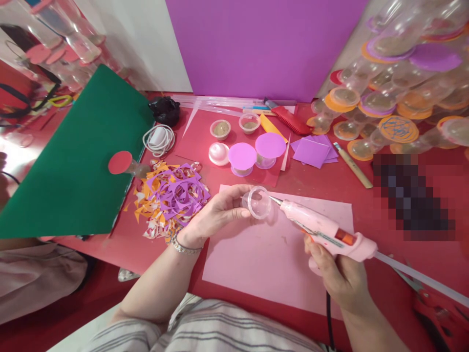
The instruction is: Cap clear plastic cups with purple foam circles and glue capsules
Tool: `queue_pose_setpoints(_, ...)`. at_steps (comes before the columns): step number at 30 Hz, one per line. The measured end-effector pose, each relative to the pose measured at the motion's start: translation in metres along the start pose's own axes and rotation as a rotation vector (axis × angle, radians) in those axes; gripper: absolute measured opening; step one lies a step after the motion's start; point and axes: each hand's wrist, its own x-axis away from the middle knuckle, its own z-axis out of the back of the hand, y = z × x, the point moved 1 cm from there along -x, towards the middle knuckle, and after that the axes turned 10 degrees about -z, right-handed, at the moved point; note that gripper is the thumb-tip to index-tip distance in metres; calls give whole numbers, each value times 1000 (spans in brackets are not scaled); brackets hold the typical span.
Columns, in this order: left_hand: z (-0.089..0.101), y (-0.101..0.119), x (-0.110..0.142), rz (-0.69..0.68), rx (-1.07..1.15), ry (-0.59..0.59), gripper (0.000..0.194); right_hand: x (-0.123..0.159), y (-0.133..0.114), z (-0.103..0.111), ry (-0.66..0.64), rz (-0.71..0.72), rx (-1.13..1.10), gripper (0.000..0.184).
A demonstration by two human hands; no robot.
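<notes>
Between the fingers and thumb of my left hand (229,208) is a small clear plastic cup (259,202), its round rim turned toward me. My right hand (335,274) grips a pink hot glue gun (318,225) with a white glue stick (421,277) sticking out of its back end. The metal nozzle is at the right side of the cup's rim; whether they touch I cannot tell. Both are above a pale pink sheet (278,264). Beyond them stand two cups with purple discs on top (242,156), and two open cups (220,129) holding a sand-coloured filling.
Purple and orange foam scraps (179,195) lie left, beside a green board (80,161). Purple squares (313,150), a wooden-handled tool (353,165) and a red-handled cutter (291,120) lie behind. Several joined clear cups (384,98) are stacked right. Red-handled pliers (439,313) lie near right.
</notes>
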Motion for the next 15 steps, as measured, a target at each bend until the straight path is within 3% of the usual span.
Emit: queue_pose_setpoints(15,0,-2,1,75,19,-39,39,0,1,1,4,-22,-19,16)
